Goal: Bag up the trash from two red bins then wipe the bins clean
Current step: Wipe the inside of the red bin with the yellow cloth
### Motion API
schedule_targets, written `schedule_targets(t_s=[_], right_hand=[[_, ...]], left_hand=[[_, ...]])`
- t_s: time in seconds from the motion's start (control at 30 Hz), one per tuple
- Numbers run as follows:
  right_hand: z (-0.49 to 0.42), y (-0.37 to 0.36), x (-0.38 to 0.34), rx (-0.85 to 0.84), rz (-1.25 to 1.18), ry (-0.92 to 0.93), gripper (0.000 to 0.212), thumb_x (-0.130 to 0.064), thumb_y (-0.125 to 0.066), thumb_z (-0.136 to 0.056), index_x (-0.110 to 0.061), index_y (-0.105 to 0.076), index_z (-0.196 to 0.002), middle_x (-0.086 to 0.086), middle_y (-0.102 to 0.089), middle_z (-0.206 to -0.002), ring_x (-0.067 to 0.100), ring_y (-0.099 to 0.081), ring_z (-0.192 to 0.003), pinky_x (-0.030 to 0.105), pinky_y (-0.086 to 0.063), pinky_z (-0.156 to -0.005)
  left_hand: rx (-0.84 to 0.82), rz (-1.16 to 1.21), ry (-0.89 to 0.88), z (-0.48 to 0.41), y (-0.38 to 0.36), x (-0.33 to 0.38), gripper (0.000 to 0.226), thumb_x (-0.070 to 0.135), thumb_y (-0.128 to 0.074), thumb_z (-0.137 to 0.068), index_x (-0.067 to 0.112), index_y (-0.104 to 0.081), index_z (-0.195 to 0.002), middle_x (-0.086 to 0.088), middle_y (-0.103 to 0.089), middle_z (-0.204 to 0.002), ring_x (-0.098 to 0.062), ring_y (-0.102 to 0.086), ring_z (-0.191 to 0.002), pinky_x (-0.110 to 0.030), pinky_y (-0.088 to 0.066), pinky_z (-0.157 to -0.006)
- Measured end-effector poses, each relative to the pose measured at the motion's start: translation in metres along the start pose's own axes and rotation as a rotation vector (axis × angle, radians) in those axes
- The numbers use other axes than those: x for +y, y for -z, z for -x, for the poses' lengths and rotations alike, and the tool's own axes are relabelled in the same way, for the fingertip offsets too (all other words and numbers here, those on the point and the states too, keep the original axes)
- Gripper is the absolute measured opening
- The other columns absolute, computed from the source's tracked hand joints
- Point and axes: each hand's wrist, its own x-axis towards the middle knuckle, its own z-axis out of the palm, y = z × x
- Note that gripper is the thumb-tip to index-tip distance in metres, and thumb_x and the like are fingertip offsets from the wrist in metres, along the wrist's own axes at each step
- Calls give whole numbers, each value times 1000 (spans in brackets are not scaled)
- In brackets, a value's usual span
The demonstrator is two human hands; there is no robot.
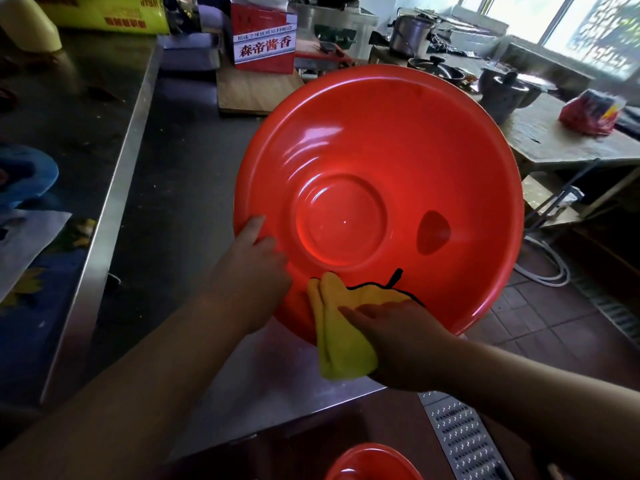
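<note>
Stainless steel counter (194, 168). Left hand (256, 268) grips the tilted red bin (381, 140) by its rim. Right hand (405, 341) presses a yellow cloth (339, 344) flat against the bin's lower wall. Second red bin (374, 462) sits below both hands.

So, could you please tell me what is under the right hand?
A folded yellow cloth with black edging lies under the right hand, pressed on the red bin's lower wall. The cloth's part beneath the palm and the bin surface behind it are covered.
</note>
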Motion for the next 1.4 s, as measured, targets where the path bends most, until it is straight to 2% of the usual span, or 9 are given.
schedule_targets(t_s=[0.17,0.3,0.43,0.57,0.77,0.9,1.07,1.2,1.4], right_hand=[[1,4,-1,52,-47,-28,88,-64,-27,-67,-32,-22,-149,-4,-54,-131,31,-60,-106,37,-47,-84],[10,10,11,49,-29,-73,82,-51,-57,-74,-39,-21,-147,-11,-51,-133,24,-58,-112,32,-45,-86],[20,3,27,125,62,-63,75,-44,-63,-49,-34,-55,-123,-8,-68,-90,25,-67,-68,36,-52,-61],[18,-3,21,236,31,-58,67,-50,-45,-52,-29,-60,-113,-8,-68,-77,23,-64,-52,35,-52,-46],[13,20,18,-25,-133,-79,65,-68,-46,-75,-40,-41,-133,-10,-61,-120,21,-58,-112,34,-47,-90],[7,30,19,-215,-312,-61,61,-70,-46,-84,-37,-38,-135,-3,-50,-138,20,-43,-128,33,-35,-103],[-30,-16,34,-364,-503,-202,129,-103,0,-44,-33,-9,-152,-3,-15,-160,20,-17,-145,43,-16,-116],[-72,-52,54,-355,-425,-325,101,-90,-6,-72,-28,-14,-152,3,-19,-158,25,-21,-143,49,-18,-114],[-105,-58,77,-160,-361,-272,64,-90,-14,-72,-56,-39,-121,-18,-42,-122,16,-53,-112,44,-43,-94]], left_hand=[[162,64,-47,2,-16,27,37,13,-28,-63,15,-64,-50,1,-54,-48,-22,-57,-52,-62,-44,-86],[277,100,-87,-5,-22,13,39,12,-27,-65,16,-62,-47,3,-55,-46,-21,-56,-52,-57,-46,-87],[351,95,-98,-14,-20,-5,42,11,-24,-66,19,-62,-49,6,-56,-48,-23,-56,-59,-60,-38,-98],[346,68,-93,-19,-10,6,26,10,-40,-59,16,-63,-51,1,-55,-48,-24,-56,-56,-64,-35,-97],[373,177,-77,-27,-21,23,38,13,-24,-62,14,-59,-45,1,-55,-46,-21,-54,-48,-39,-50,-69],[430,217,-140,-30,-21,20,39,12,-23,-62,16,-58,-45,2,-54,-46,-19,-53,-47,-34,-48,-63],[496,255,-171,-31,-18,23,41,10,-24,-66,15,-60,-48,0,-56,-48,-20,-54,-48,-32,-48,-64],[489,266,-171,-28,-19,25,43,10,-23,-69,14,-63,-54,0,-60,-54,-21,-57,-52,-34,-49,-66],[404,246,-152,-29,-16,29,41,14,-25,-68,17,-64,-54,0,-60,-56,-22,-57,-55,-36,-48,-66]])
